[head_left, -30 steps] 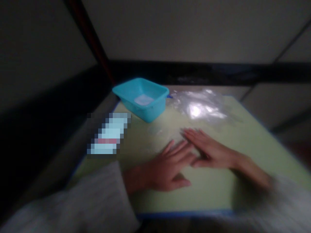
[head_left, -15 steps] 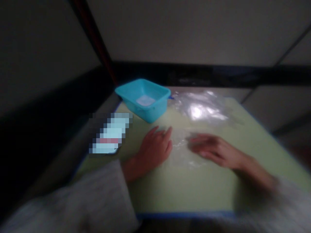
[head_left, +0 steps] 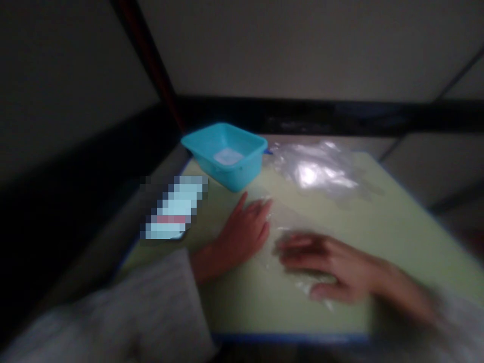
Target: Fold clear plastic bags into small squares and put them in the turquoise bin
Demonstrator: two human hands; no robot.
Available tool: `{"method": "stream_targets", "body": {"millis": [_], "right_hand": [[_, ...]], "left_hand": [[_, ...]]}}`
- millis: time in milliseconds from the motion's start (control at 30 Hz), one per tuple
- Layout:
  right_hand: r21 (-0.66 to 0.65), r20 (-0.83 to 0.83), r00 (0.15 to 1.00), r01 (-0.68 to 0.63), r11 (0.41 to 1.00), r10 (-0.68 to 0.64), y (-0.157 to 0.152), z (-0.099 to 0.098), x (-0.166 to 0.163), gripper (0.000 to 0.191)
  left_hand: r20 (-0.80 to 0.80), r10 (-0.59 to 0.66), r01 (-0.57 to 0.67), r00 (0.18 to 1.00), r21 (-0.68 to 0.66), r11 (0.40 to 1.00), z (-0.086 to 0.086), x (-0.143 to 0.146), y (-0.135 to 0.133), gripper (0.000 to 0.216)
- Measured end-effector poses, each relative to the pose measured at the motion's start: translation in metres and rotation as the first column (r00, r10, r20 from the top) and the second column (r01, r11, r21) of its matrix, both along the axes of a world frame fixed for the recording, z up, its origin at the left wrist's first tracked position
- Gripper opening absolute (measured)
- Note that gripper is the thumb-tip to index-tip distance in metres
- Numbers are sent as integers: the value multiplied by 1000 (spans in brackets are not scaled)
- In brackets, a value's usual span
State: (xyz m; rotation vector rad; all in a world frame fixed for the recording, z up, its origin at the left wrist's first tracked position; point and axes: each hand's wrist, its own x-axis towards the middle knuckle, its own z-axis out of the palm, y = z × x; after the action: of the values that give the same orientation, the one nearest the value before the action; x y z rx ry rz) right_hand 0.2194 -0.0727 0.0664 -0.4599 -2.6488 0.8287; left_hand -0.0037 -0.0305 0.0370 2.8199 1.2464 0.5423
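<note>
A clear plastic bag (head_left: 293, 218) lies flat on the yellow-green table (head_left: 234, 307); its outline is faint. On its left edge rests my left hand (head_left: 246, 227), fingers apart, the index stretched toward the bag. Over the bag's nearer right part is my right hand (head_left: 321, 262), palm down, thumb held away from the other fingers. Motion blurs its fingertips, and nothing shows in its grasp. Part of the bag is hidden under both hands.
A turquoise plastic basin (head_left: 242, 171) with a white piece (head_left: 228, 156) inside stands at the back. To its right lies a shiny pile of clear plastic bags (head_left: 321, 169). A pixelated phone-like screen (head_left: 176, 206) sits at the left edge. Walls stand behind.
My right hand has come nearer to me and slightly left, its thumb spreading away. The bag has turned and shifted under the hands. My left hand stays nearly in place, its fingers a little more spread.
</note>
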Motion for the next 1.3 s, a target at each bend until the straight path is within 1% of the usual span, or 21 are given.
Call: {"method": "stream_targets", "body": {"millis": [200,300,400,467,533,600,667,733,800,867,967,1067,1133,1233,1300], "right_hand": [[29,42,997,-60,998,58,-10,1,-11,59],[15,54,995,-79,997,78,-12,3,-15,60],[22,14,996,-92,996,91,-12,4,-16,57],[43,-25,997,-71,997,72,-10,5,-12,53],[76,-73,997,10,997,-5,-6,5,-5,50],[105,-129,981,159,982,-145,-1,3,4,47],[129,-139,940,328,936,-310,6,0,12,44],[175,-112,904,427,887,-413,14,-6,17,42],[230,-44,895,442,867,-444,21,-12,20,43],[282,42,897,412,866,-440,26,-17,22,44],[332,120,893,375,865,-433,30,-21,23,43],[341,121,885,387,857,-449,30,-20,24,42],[338,105,878,409,847,-466,29,-18,24,39],[324,81,864,449,833,-497,27,-16,22,37],[308,67,850,480,821,-522,26,-15,21,37]], "left_hand": [[-2,-78,78,997,-46,996,-5,-1,-1,42],[8,-112,112,994,-95,989,-5,-1,0,44],[-32,-205,199,978,-132,971,-4,-1,0,49],[-62,-272,261,960,-142,955,-3,-1,-1,52],[-60,-302,292,951,-132,947,-2,-1,-1,53],[-16,-252,250,968,-81,965,-1,-2,-2,50],[45,-127,127,991,2,992,0,-2,-1,45],[72,-15,9,997,83,997,2,-4,1,40],[37,40,-45,999,149,988,3,-5,3,39],[-31,66,-59,997,191,980,5,-5,4,40],[-109,103,-80,989,197,977,7,-4,3,42],[-115,114,-96,987,156,983,7,-2,3,43],[-90,97,-86,991,119,989,4,-2,5,44],[-28,58,-57,998,41,998,-5,-5,12,45],[48,43,-41,998,-34,999,-11,-7,17,46]]}}
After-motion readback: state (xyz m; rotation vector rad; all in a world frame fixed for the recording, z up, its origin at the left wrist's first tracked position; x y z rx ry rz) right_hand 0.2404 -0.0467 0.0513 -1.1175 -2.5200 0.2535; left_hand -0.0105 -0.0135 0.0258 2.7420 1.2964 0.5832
